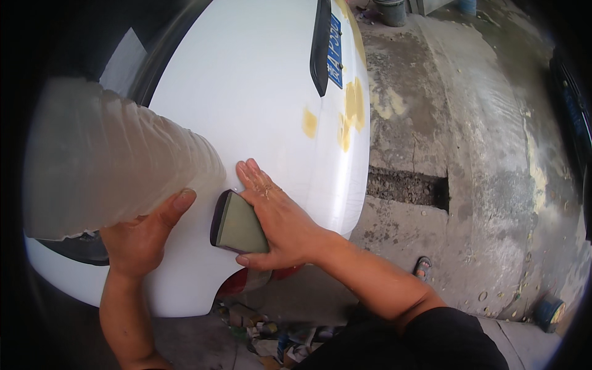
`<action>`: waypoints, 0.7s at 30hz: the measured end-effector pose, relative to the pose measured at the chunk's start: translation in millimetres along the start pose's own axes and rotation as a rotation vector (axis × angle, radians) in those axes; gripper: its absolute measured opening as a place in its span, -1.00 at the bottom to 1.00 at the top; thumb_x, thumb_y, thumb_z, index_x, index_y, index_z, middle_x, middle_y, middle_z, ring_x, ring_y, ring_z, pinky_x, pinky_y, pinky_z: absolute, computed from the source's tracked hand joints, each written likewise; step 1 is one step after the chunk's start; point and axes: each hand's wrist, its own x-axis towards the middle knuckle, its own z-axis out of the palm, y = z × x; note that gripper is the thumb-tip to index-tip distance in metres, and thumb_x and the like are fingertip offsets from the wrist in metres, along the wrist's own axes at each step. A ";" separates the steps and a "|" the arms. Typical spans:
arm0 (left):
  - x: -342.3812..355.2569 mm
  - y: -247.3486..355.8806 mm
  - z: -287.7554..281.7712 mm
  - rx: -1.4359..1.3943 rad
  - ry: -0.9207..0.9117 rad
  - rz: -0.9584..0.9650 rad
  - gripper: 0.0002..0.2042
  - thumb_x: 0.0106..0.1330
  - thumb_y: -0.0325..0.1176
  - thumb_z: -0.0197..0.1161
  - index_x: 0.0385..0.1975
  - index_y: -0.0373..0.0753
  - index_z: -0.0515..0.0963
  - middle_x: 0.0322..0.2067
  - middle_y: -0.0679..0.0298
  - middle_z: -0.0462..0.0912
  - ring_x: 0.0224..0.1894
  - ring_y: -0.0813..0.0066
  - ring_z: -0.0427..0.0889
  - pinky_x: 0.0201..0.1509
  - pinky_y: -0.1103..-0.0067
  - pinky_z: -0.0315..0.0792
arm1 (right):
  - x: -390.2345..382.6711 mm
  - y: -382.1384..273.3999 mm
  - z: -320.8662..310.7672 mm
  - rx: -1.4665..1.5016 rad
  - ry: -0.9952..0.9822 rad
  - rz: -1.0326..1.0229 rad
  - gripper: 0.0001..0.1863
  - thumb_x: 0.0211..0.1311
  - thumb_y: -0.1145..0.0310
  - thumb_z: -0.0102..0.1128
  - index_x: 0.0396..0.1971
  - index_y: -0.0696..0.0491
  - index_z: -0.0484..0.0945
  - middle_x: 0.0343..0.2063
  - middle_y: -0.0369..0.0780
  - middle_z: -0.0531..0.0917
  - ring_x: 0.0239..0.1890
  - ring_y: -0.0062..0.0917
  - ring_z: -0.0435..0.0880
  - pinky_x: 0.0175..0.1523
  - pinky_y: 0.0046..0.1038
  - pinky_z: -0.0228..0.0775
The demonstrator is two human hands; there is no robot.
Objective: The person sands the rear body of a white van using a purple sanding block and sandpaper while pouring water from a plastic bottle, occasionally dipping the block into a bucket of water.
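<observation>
Right hand [280,225] pinches block [240,223] near edge of white panel [246,98], open room ahead; left hand [139,243] clasps plastic bottle [120,166].

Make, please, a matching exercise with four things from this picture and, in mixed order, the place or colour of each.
1. plastic container
2. block
3. number plate
4. sandal

A. on the ground
B. held in the left hand
C. blue, on the white car
D. between thumb and fingers of the right hand

Pairs: 1-B, 2-D, 3-C, 4-A
</observation>
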 end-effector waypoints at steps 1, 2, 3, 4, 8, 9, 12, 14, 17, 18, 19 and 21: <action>1.1 -9.4 14.6 -0.043 0.002 -0.007 -0.63 0.13 -0.46 0.46 -0.07 -0.38 0.55 -0.16 0.14 0.65 -0.16 0.37 0.64 -0.01 0.49 0.52 | 2.4 11.2 -12.6 -0.054 0.003 0.016 -0.06 -0.03 -0.03 0.36 0.14 0.42 0.22 0.40 0.20 -0.11 0.49 0.03 -0.24 0.52 -0.13 -0.28; 1.1 -9.2 13.7 -0.030 0.008 -0.004 -0.62 0.13 -0.46 0.46 -0.06 -0.38 0.54 -0.15 0.14 0.64 -0.14 0.36 0.64 0.00 0.47 0.52 | 6.3 11.9 -15.9 -0.067 0.018 0.008 -0.06 -0.03 -0.03 0.36 0.14 0.42 0.22 0.40 0.20 -0.11 0.49 0.03 -0.24 0.52 -0.13 -0.28; 1.0 -9.5 12.0 -0.015 0.014 -0.002 -0.61 0.13 -0.46 0.46 -0.04 -0.37 0.53 -0.13 0.14 0.63 -0.13 0.35 0.63 0.02 0.46 0.52 | 3.0 12.1 -15.2 -0.084 -0.008 0.010 -0.07 -0.04 -0.03 0.37 0.13 0.41 0.24 0.41 0.20 -0.11 0.49 0.02 -0.26 0.52 -0.12 -0.28; 1.0 -10.5 10.5 -0.001 0.019 -0.001 -0.60 0.14 -0.46 0.46 -0.03 -0.36 0.52 -0.11 0.14 0.62 -0.11 0.34 0.63 0.03 0.45 0.52 | -5.8 11.4 -11.7 -0.049 -0.015 0.011 -0.08 -0.07 -0.01 0.39 0.14 0.36 0.22 0.41 0.20 -0.10 0.49 0.04 -0.25 0.51 -0.09 -0.29; 2.6 -19.6 3.1 -0.021 0.116 0.105 -0.52 0.14 -0.46 0.45 0.07 -0.33 0.45 -0.04 0.13 0.58 -0.01 0.28 0.59 0.10 0.40 0.50 | -43.3 5.2 8.3 0.022 -0.036 -0.002 -0.08 -0.10 0.02 0.43 0.15 0.31 0.21 0.41 0.20 -0.10 0.48 0.07 -0.25 0.51 -0.06 -0.30; 2.6 -22.1 2.1 -0.014 0.114 0.111 -0.49 0.14 -0.45 0.45 0.10 -0.32 0.44 -0.03 0.13 0.57 0.01 0.26 0.58 0.12 0.39 0.50 | -42.9 5.1 5.6 0.012 -0.045 0.003 -0.08 -0.09 0.01 0.42 0.13 0.36 0.22 0.40 0.20 -0.10 0.49 0.06 -0.24 0.51 -0.07 -0.28; 2.7 -26.9 11.3 -0.043 0.083 0.111 -0.45 0.15 -0.43 0.45 0.14 -0.30 0.40 0.01 0.12 0.55 0.05 0.25 0.56 0.17 0.37 0.47 | -14.8 12.6 -11.0 -0.041 -0.015 0.017 -0.07 -0.07 0.01 0.40 0.12 0.41 0.23 0.40 0.21 -0.09 0.48 0.05 -0.23 0.51 -0.10 -0.26; 2.7 -24.8 8.7 -0.034 0.061 0.123 -0.44 0.15 -0.43 0.45 0.15 -0.29 0.40 0.04 0.11 0.55 0.07 0.24 0.56 0.18 0.36 0.46 | -1.1 11.1 -10.3 -0.050 0.011 -0.011 -0.07 -0.06 0.01 0.39 0.12 0.42 0.23 0.39 0.21 -0.08 0.48 0.05 -0.22 0.52 -0.11 -0.26; 0.9 -15.7 -8.9 -0.005 0.042 0.137 -0.44 0.15 -0.43 0.45 0.16 -0.29 0.39 0.08 0.10 0.53 0.10 0.23 0.54 0.20 0.35 0.45 | -3.9 -7.3 7.5 0.031 -0.010 -0.086 -0.08 -0.10 0.01 0.43 0.14 0.30 0.22 0.40 0.20 -0.07 0.48 0.07 -0.22 0.51 -0.07 -0.30; 2.8 -24.2 10.3 -0.105 0.061 0.138 -0.44 0.15 -0.44 0.45 0.16 -0.30 0.39 0.09 0.10 0.53 0.11 0.22 0.54 0.21 0.35 0.44 | -25.1 -2.6 8.3 0.028 -0.019 -0.077 -0.09 -0.11 0.01 0.44 0.13 0.29 0.24 0.40 0.21 -0.05 0.49 0.05 -0.21 0.51 -0.07 -0.29; 5.1 -32.4 30.1 -0.205 0.076 0.138 -0.44 0.15 -0.44 0.44 0.16 -0.30 0.39 0.10 0.09 0.52 0.12 0.22 0.53 0.21 0.35 0.44 | -41.7 8.3 3.2 -0.012 -0.055 -0.045 -0.08 -0.12 0.02 0.44 0.16 0.26 0.22 0.40 0.20 -0.04 0.49 0.05 -0.20 0.51 -0.07 -0.28; 6.1 -18.8 14.0 -0.066 0.023 0.123 -0.44 0.16 -0.46 0.43 0.17 -0.31 0.38 0.10 0.09 0.52 0.13 0.21 0.53 0.23 0.34 0.43 | -36.0 4.9 3.3 0.023 -0.036 -0.051 -0.03 -0.11 0.03 0.43 0.21 0.29 0.17 0.41 0.17 -0.04 0.49 0.03 -0.19 0.51 -0.12 -0.25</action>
